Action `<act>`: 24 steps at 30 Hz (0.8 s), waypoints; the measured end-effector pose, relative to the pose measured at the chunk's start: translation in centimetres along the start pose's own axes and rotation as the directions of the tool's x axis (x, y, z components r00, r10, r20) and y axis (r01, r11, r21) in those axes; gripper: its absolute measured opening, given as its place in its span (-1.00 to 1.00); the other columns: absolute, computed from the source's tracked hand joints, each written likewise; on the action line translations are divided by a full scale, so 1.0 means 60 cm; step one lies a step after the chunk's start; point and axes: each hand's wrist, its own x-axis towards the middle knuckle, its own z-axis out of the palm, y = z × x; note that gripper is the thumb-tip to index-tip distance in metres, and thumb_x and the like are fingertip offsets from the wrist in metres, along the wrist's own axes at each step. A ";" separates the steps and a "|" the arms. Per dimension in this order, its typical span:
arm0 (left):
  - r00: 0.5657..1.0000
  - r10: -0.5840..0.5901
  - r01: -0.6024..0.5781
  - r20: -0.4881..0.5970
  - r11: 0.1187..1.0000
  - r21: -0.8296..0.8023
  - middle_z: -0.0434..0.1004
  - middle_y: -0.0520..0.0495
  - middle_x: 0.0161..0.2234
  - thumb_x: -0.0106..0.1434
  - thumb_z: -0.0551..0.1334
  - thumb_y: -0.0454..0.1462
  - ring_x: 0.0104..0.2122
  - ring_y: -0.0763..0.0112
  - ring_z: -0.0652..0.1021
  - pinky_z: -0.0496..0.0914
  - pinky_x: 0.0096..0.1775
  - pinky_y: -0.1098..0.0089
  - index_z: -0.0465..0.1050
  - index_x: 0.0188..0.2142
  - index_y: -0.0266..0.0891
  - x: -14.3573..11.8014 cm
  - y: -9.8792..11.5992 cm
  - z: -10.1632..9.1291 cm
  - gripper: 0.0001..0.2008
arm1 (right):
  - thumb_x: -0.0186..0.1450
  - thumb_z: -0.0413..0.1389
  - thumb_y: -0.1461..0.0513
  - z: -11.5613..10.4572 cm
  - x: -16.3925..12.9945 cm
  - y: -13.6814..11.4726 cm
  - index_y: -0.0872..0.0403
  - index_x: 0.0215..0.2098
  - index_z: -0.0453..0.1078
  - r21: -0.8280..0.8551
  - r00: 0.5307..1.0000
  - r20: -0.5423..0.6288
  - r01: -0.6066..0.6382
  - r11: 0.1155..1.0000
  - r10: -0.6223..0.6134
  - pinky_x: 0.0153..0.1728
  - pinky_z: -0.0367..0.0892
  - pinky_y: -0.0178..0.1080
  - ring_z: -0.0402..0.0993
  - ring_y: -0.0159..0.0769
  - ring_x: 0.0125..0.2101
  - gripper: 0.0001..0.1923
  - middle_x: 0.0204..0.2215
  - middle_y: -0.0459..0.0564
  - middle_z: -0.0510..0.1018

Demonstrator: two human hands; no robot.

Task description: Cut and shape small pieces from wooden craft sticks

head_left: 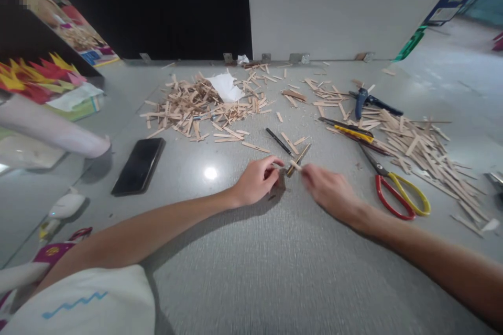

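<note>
My right hand [334, 192], blurred by motion, pinches a short flat wooden stick [296, 166] in the middle of the table. Beneath that stick lies a dark-edged wooden strip [302, 155], slanting up to the right. Just left of both, my left hand [255, 182] rests with bent fingers, thumb and forefinger apart, and nothing visible between them. A black pen [278, 141] lies beyond my fingertips, its lower end close to the strip. Small loose stick pieces [290, 142] are scattered beside the pen.
A heap of wooden stick pieces [184, 104] lies back left with white paper [226, 87]. To the right are blue-handled pliers [361, 99], a yellow cutter [349, 132], red-and-yellow scissors [393, 180] and more sticks [428, 152]. A black phone [138, 166] lies left. Another person's arm [55, 125] reaches in.
</note>
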 end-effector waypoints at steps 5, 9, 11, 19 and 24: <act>1.000 0.009 -0.009 -0.005 1.000 0.014 0.54 0.10 -0.52 0.46 0.14 -0.33 -0.62 0.47 0.49 0.40 -0.46 0.46 0.51 -0.05 -0.21 0.000 0.001 0.001 -0.82 | 0.60 -0.14 0.23 0.031 -0.008 -0.029 0.03 0.00 0.47 0.107 0.973 0.170 0.138 0.985 -0.155 -0.36 0.44 -0.22 0.67 -0.16 -0.32 -0.68 -0.21 0.11 0.70; 0.999 0.037 -0.037 -0.018 0.999 -0.007 0.66 -0.05 -0.24 0.42 0.29 -0.21 -0.52 0.46 0.57 0.42 -0.43 0.45 0.52 -0.02 -0.21 -0.004 0.003 0.001 -0.81 | 0.59 -0.14 0.25 0.029 -0.004 -0.036 0.04 0.19 0.36 0.192 0.976 0.157 0.118 0.974 -0.149 -0.35 0.46 -0.20 0.71 -0.11 -0.25 -0.67 -0.11 0.17 0.73; 0.995 0.035 -0.036 -0.096 0.999 -0.009 0.65 -0.12 -0.07 0.36 0.37 -0.19 -0.53 0.53 0.54 0.40 -0.45 0.47 0.49 0.02 -0.20 -0.005 0.003 0.000 -0.71 | 0.58 -0.11 0.23 0.035 -0.003 -0.042 0.04 0.12 0.36 0.231 0.986 0.137 0.058 0.971 -0.091 -0.35 0.47 -0.19 0.70 -0.12 -0.31 -0.73 -0.18 0.13 0.75; 0.994 0.109 -0.106 -0.026 0.988 0.112 0.57 0.01 -0.45 0.52 0.18 -0.13 -0.46 0.39 0.55 0.41 -0.34 0.42 0.53 -0.24 -0.20 -0.006 0.008 0.002 -0.75 | 0.59 -0.05 0.17 0.050 -0.008 -0.037 0.02 0.01 0.37 0.280 0.993 0.044 0.091 0.956 -0.107 -0.37 0.46 -0.23 0.67 -0.19 -0.42 -0.81 -0.30 0.05 0.73; 0.985 0.143 -0.121 -0.101 0.974 0.193 0.59 0.05 -0.36 0.46 0.24 -0.24 -0.51 0.47 0.53 0.40 -0.36 0.45 0.41 -0.14 -0.17 -0.008 -0.002 0.006 -0.94 | 0.62 -0.08 0.20 0.041 -0.006 -0.041 0.04 0.00 0.45 0.295 0.979 0.047 0.174 0.939 -0.197 -0.28 0.54 -0.19 0.70 -0.18 -0.30 -0.74 -0.20 0.09 0.73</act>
